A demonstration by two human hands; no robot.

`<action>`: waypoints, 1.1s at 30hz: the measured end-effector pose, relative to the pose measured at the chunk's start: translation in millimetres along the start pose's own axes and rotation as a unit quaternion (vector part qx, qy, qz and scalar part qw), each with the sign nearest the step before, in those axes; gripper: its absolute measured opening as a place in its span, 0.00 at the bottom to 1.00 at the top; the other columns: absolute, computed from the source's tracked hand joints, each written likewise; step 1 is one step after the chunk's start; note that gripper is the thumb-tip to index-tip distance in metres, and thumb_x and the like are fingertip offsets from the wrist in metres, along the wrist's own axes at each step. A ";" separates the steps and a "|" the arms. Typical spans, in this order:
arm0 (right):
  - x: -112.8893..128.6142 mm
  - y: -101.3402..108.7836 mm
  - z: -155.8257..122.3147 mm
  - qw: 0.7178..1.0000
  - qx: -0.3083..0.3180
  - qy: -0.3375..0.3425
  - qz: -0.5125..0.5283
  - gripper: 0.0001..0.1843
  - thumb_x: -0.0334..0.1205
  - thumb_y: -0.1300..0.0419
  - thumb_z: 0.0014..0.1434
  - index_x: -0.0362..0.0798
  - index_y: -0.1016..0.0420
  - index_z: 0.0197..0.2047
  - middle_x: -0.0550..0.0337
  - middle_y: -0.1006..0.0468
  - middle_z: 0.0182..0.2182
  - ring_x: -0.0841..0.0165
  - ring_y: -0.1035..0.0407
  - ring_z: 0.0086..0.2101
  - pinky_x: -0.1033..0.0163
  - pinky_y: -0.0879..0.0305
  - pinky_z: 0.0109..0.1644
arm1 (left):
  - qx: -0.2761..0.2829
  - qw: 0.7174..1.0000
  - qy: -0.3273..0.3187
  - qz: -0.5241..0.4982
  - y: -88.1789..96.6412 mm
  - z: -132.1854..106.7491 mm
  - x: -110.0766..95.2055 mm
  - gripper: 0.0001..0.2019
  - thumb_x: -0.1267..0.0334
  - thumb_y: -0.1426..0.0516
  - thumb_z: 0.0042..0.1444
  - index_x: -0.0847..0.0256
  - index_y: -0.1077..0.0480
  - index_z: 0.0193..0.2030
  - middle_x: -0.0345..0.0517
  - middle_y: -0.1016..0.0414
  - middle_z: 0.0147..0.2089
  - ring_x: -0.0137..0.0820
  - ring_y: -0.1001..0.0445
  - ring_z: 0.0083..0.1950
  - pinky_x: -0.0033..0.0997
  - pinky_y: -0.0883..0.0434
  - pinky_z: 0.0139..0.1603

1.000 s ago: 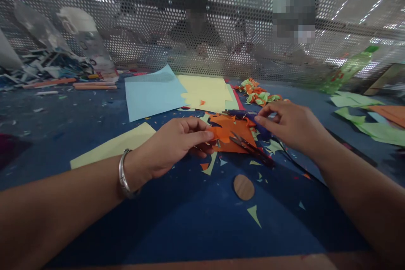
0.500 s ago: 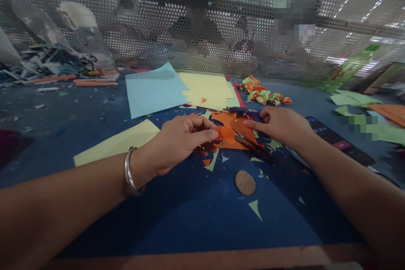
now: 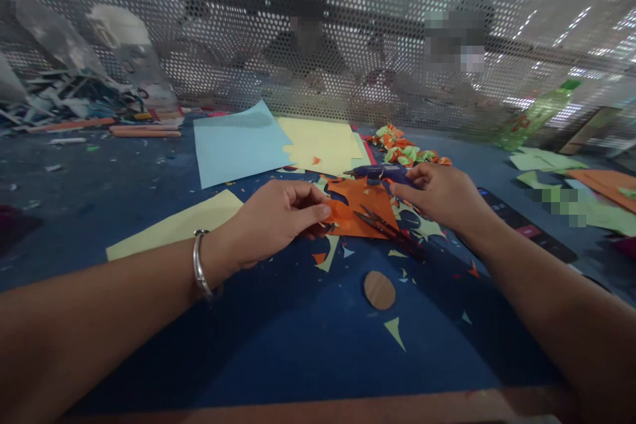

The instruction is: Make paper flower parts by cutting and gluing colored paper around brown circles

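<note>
Beyond a wooden disc (image 3: 380, 290), the left hand (image 3: 281, 222) pinches an orange paper piece (image 3: 340, 212) by its edge, likely leaving its face free, beside scissors (image 3: 389, 230); the right hand (image 3: 443, 197) curls by a glue gun (image 3: 380, 172), grip unclear.

A white-lidded bottle (image 3: 149, 73) stands on the blue tabletop (image 3: 298, 331) before a perforated metal screen (image 3: 223, 20), with a heap of blue and white scraps (image 3: 74, 103) to its left. Above that heap is what looks like a clear plastic bag (image 3: 62, 33), though it is blurred. Salmon-coloured sticks (image 3: 145, 132) lie just in front of the bottle, while a green bottle (image 3: 536, 112) and a dark phone (image 3: 529, 225) sit well to its right.
</note>
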State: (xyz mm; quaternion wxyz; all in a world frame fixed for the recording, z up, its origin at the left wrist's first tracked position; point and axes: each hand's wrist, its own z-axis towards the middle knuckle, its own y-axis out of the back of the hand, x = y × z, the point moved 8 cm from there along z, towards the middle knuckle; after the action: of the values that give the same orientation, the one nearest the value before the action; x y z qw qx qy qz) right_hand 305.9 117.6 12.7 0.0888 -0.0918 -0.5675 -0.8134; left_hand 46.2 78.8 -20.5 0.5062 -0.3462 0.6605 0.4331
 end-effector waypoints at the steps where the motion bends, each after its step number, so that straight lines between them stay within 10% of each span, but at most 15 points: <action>1: 2.9 5.1 -1.4 1.000 -0.016 0.007 0.013 0.18 0.56 0.35 0.53 0.49 0.24 0.35 0.51 0.17 0.34 0.55 0.23 0.36 0.54 0.30 0.40 | -0.002 1.000 -0.002 0.002 0.9 1.1 0.6 0.06 0.61 0.37 0.59 0.62 0.24 0.37 0.39 0.22 0.31 0.25 0.24 0.31 0.25 0.27 0.37; 33: 50.2 41.1 -38.7 0.965 -0.098 0.242 0.016 0.15 0.49 0.34 0.57 0.54 0.24 0.46 0.56 0.16 0.38 0.58 0.22 0.33 0.52 0.27 0.40 | 0.018 0.995 -0.016 0.101 11.0 9.6 2.0 0.09 0.57 0.40 0.56 0.59 0.29 0.32 0.42 0.25 0.26 0.28 0.26 0.27 0.27 0.30 0.29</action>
State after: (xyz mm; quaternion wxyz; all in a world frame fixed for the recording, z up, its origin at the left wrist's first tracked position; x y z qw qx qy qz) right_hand 265.6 65.2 49.4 0.2269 0.0903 -0.4455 -0.8613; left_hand 39.4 91.8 -21.2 0.4770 -0.2616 0.6916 0.4751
